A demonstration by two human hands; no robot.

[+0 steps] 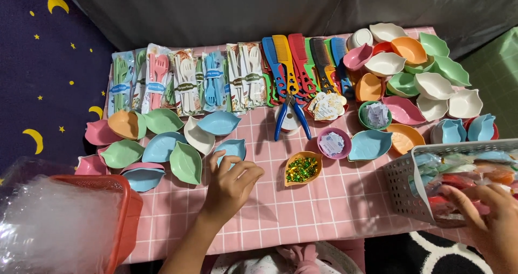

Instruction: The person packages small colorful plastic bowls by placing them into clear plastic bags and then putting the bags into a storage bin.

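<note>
Pink checked cloth (324, 198) covers a low table, with grey fabric behind at twelve o'clock and a dark star-and-moon sheet (38, 63) at nine o'clock. Leaf-shaped dishes (162, 144) in pastel colours crowd both ends; packed cutlery sets (183, 79) and combs (302, 61) line the far edge, blue pliers (288, 114) lying below them. My left hand (229, 187) rests on the cloth with fingers loosely spread, holding nothing, fingertips touching a pale blue dish (233, 149). At four o'clock my right hand (491, 220) reaches into a white slotted basket (402, 182) of wrapped items; I cannot tell what it grips.
</note>
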